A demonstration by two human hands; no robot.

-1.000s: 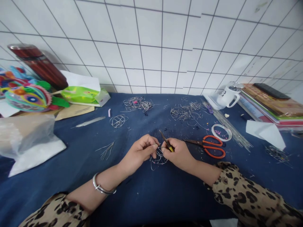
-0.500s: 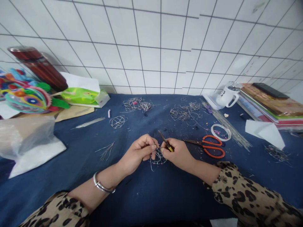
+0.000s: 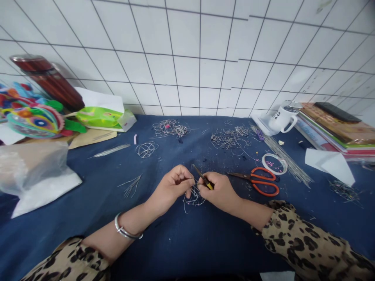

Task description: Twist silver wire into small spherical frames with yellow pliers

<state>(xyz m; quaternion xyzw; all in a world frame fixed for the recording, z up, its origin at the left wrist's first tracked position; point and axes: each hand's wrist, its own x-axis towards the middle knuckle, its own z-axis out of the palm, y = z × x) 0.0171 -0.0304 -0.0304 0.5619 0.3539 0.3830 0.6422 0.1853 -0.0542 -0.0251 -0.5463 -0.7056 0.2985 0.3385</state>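
Silver openwork wire piece (image 3: 193,201) sat between left hand (image 3: 175,184), thumb and forefinger pinching its wire, and right hand (image 3: 221,190), curled round slim dark-and-yellow tool (image 3: 208,184); forearms (image 3: 102,242) converged over blue cloth-covered counter (image 3: 187,242).

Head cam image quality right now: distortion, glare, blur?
Head view: wide-angle stretch, red thermos leaning outward, grout lines on the tiled wall fanning and broken in spots; head view: pale glare patch on the wall's right side, light otherwise soft; head view: plastic bag smeary, wire piece between the left hand and right hand too fine to resolve.
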